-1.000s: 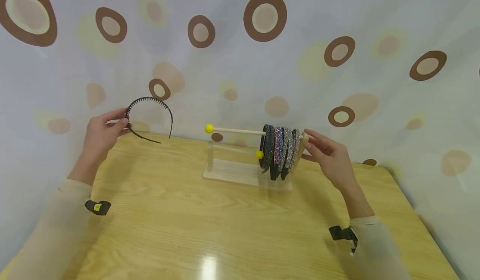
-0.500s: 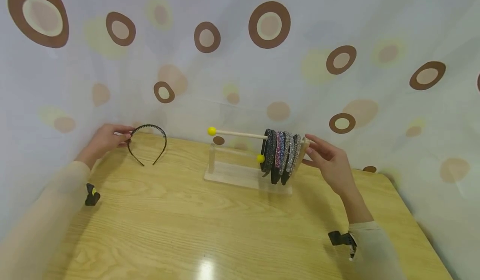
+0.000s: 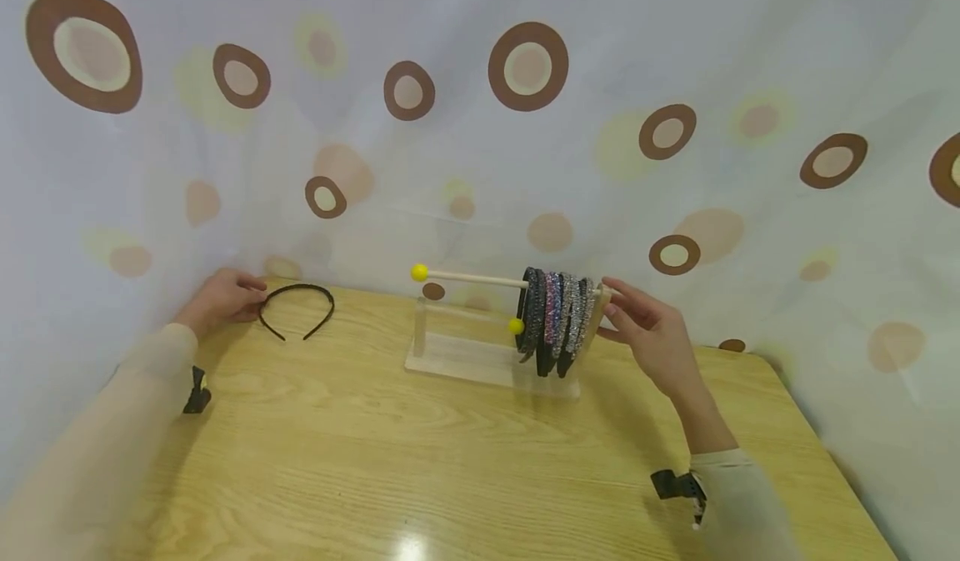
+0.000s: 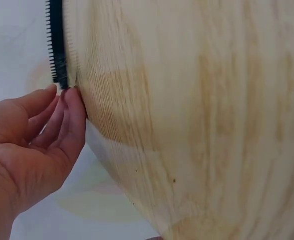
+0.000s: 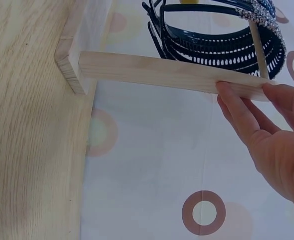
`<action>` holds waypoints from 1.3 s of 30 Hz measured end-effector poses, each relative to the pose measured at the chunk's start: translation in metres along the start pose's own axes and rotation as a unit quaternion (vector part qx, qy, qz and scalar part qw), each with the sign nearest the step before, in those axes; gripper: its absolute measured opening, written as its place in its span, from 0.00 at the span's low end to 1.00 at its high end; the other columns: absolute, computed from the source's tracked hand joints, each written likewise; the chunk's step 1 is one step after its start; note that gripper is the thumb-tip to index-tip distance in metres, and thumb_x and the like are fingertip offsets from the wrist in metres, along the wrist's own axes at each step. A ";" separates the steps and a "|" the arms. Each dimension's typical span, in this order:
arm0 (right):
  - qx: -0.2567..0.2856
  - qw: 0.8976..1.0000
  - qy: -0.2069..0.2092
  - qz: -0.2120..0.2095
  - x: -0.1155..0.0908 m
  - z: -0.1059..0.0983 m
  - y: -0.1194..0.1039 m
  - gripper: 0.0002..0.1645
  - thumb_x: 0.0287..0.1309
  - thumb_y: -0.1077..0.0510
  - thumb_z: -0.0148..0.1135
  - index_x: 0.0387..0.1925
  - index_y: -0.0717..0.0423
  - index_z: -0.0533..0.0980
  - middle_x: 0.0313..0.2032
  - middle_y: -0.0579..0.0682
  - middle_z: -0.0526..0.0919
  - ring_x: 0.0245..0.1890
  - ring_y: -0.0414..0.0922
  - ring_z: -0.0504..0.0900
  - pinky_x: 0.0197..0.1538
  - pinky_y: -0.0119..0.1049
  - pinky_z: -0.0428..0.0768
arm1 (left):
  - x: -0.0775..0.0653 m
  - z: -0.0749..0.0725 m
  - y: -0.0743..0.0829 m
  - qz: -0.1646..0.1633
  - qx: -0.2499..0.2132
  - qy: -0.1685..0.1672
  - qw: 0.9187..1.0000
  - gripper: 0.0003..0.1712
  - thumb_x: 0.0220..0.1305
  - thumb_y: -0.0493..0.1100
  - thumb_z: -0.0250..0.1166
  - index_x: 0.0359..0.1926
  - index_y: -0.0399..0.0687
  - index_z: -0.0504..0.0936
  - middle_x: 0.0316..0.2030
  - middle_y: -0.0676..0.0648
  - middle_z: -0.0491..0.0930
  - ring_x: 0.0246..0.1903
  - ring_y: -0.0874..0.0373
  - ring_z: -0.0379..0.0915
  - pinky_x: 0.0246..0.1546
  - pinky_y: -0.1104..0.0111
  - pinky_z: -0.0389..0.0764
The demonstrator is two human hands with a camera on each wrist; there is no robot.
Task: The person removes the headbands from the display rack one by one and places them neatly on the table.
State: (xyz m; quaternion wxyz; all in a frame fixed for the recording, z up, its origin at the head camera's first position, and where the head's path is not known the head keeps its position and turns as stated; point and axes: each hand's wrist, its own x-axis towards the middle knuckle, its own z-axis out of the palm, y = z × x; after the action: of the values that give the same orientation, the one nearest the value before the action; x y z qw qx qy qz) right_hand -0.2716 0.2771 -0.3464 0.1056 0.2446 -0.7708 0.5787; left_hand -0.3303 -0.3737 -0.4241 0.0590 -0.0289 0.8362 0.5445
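The left hand (image 3: pixel 227 298) loosely pinches the headband (image 4: pixel 57 35), probably placing it, release next; the right hand (image 3: pixel 656 340) pinches the stand (image 3: pixel 480 365) between its fingertips (image 5: pixel 228 92).

bare left hand (image 3: pixel 228 296), bare right hand (image 3: pixel 660 340), plain cream left sleeve (image 3: pixel 105 436), matching right sleeve (image 3: pixel 738 503), small black left wrist gadget (image 3: pixel 197 398), black right wrist gadget (image 3: pixel 666 484)

A thin black toothed headband (image 4: pixel 57 40) is held by one side at the desk's (image 3: pixel 360 478) left rear, open ends frontward. Glittery dark, pink-blue and silver headbands (image 3: pixel 553 311) are bunched toward the right of a pale wooden stand (image 3: pixel 465 359).
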 end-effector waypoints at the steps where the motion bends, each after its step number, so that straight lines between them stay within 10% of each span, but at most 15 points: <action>1: 0.002 1.000 -0.001 -0.001 0.000 0.000 0.000 0.25 0.74 0.66 0.56 0.69 0.56 0.73 0.61 0.65 0.77 0.54 0.44 0.83 0.47 0.48 0.83 | 0.000 0.001 0.000 -0.002 0.002 0.002 1.000 0.29 0.75 0.32 0.58 0.67 0.14 0.60 0.51 0.28 0.76 0.34 0.59 0.81 0.40 0.63 0.86; 6: 0.007 1.000 -0.003 0.006 -0.005 -0.001 0.001 0.26 0.74 0.67 0.56 0.70 0.56 0.73 0.62 0.65 0.76 0.56 0.44 0.82 0.48 0.50 0.83 | -0.006 0.012 0.007 0.026 0.121 0.009 0.992 0.30 0.75 0.37 0.59 0.66 0.16 0.63 0.49 0.25 0.78 0.33 0.51 0.82 0.37 0.59 0.86; 11: 0.003 1.000 0.003 0.012 -0.007 -0.004 0.002 0.26 0.74 0.66 0.56 0.70 0.54 0.73 0.63 0.65 0.75 0.56 0.44 0.82 0.47 0.47 0.84 | -0.019 0.041 0.042 0.117 0.278 0.064 0.951 0.27 0.76 0.44 0.57 0.63 0.23 0.73 0.51 0.24 0.79 0.44 0.35 0.80 0.44 0.47 0.81; 17: 0.005 1.000 0.012 0.004 -0.007 -0.008 0.002 0.26 0.74 0.65 0.57 0.70 0.54 0.73 0.60 0.65 0.77 0.54 0.44 0.83 0.47 0.46 0.83 | -0.053 0.100 0.105 0.227 0.169 0.217 0.934 0.21 0.75 0.49 0.57 0.57 0.39 0.82 0.42 0.37 0.85 0.37 0.44 0.83 0.34 0.55 0.82; 22: 0.015 1.000 0.019 0.002 -0.007 -0.007 0.001 0.26 0.74 0.66 0.56 0.70 0.56 0.73 0.57 0.62 0.80 0.52 0.44 0.84 0.47 0.47 0.83 | -0.080 0.157 0.141 0.352 0.097 0.307 0.879 0.13 0.71 0.44 0.61 0.47 0.44 0.87 0.32 0.48 0.85 0.24 0.57 0.80 0.26 0.70 0.79; 26: 0.021 1.000 0.023 -0.001 -0.008 -0.003 0.001 0.26 0.74 0.66 0.55 0.70 0.58 0.72 0.56 0.64 0.79 0.52 0.45 0.83 0.48 0.48 0.83 | -0.094 0.202 0.158 0.446 0.103 0.305 0.835 0.10 0.69 0.41 0.64 0.43 0.42 0.89 0.31 0.50 0.86 0.21 0.62 0.80 0.24 0.69 0.81; 28: 0.024 0.999 0.021 0.000 -0.006 0.000 0.002 0.26 0.74 0.66 0.55 0.70 0.57 0.72 0.57 0.65 0.78 0.53 0.46 0.82 0.48 0.49 0.83 | -0.099 0.223 0.162 0.469 0.109 0.286 0.829 0.10 0.69 0.41 0.64 0.44 0.43 0.89 0.32 0.50 0.87 0.21 0.64 0.80 0.22 0.68 0.81; 32: 0.029 1.000 0.010 0.004 0.000 0.010 0.006 0.26 0.75 0.63 0.56 0.71 0.53 0.73 0.58 0.65 0.77 0.55 0.50 0.81 0.48 0.49 0.83 | -0.102 0.255 0.160 0.462 0.125 0.243 0.844 0.09 0.69 0.41 0.65 0.45 0.47 0.89 0.33 0.52 0.87 0.21 0.68 0.78 0.19 0.70 0.78; 39: 0.031 1.000 -0.001 0.003 0.008 0.026 0.013 0.25 0.74 0.64 0.57 0.70 0.55 0.73 0.59 0.64 0.77 0.56 0.55 0.81 0.47 0.50 0.84 | -0.091 0.299 0.141 0.395 0.059 0.112 0.910 0.13 0.69 0.43 0.69 0.53 0.48 0.85 0.38 0.54 0.86 0.29 0.66 0.81 0.31 0.69 0.83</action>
State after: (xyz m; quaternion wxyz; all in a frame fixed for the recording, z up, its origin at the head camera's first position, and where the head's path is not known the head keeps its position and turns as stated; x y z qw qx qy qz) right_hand -0.2815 0.2535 -0.3618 0.0954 0.2459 -0.7534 0.6024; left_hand -0.2362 -0.0450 -0.4037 -0.2532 0.2460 0.8110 0.4665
